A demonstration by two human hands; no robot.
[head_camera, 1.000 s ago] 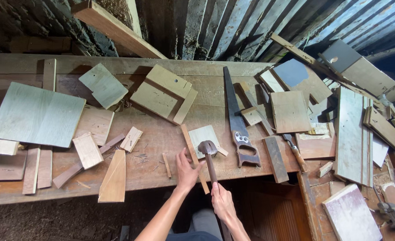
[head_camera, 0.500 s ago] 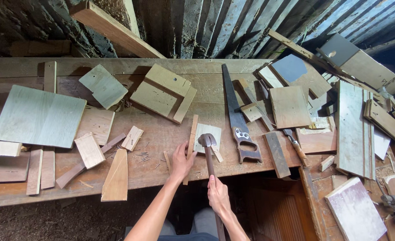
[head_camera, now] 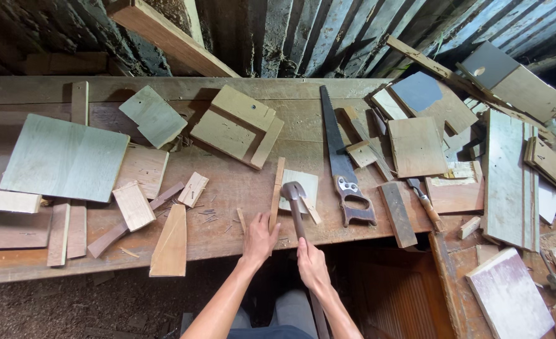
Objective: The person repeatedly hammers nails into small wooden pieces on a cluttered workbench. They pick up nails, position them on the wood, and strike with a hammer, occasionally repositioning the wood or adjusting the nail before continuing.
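Right hand [head_camera: 311,265] was at 6 o'clock, grip closed round the hammer [head_camera: 295,210] handle, head resting on the desk [head_camera: 228,182] up toward 12. Left hand [head_camera: 259,238] just beside it at 9, fingers loosely spread, pressing the near end of a thin wood strip [head_camera: 277,191]. Handsaw [head_camera: 341,166] lay off at 2 o'clock, and a big pale board [head_camera: 64,157] sat way out at 10.

Your left hand [head_camera: 259,238] and right hand [head_camera: 311,263] are bare: no gloves, rings or watch. Forearms unsleeved. Grey trousers cover your knees.
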